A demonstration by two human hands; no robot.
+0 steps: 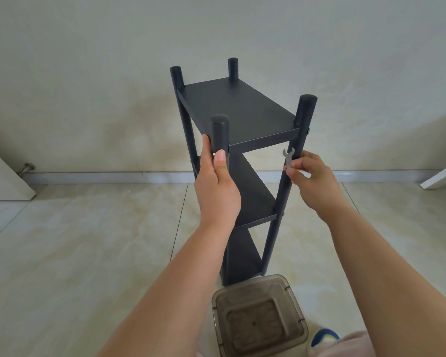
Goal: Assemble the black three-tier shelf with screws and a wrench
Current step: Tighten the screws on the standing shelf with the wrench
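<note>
The black three-tier shelf (238, 106) stands upright on the tiled floor in front of me, all three boards fixed between its four round posts. My left hand (215, 181) grips the near-left post just below the top board, thumb on the front. My right hand (312, 180) pinches a small flat silver wrench (288, 157) by its lower end, its open jaw pointing up beside the near-right post. A screw head (308, 130) shows on that post at the top board's corner, above the wrench.
A smoky translucent plastic container (259, 316) sits on the floor right at the shelf's foot. White panels lean at the far left (3, 176) and far right (443, 173). A door stopper (27, 168) sticks out at the baseboard. The wall stands close behind.
</note>
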